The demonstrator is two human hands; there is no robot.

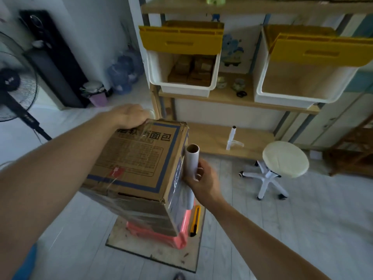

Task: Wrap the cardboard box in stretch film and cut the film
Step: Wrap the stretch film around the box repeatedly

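while a fan (12, 81) stands at far left, the left hand (129, 116) grips the far top corner of the box (137, 158), fingers curled over its edge. the box sits tilted at centre on a pink stand (141, 232), with shiny film over its lower and right sides. just right of it the right hand (203, 180) clasps the upright roll (191, 160), close beside the box's right face. a yellow knife (195, 221) lies below that hand, beside the stand. a white stool (285, 159) stands further right.
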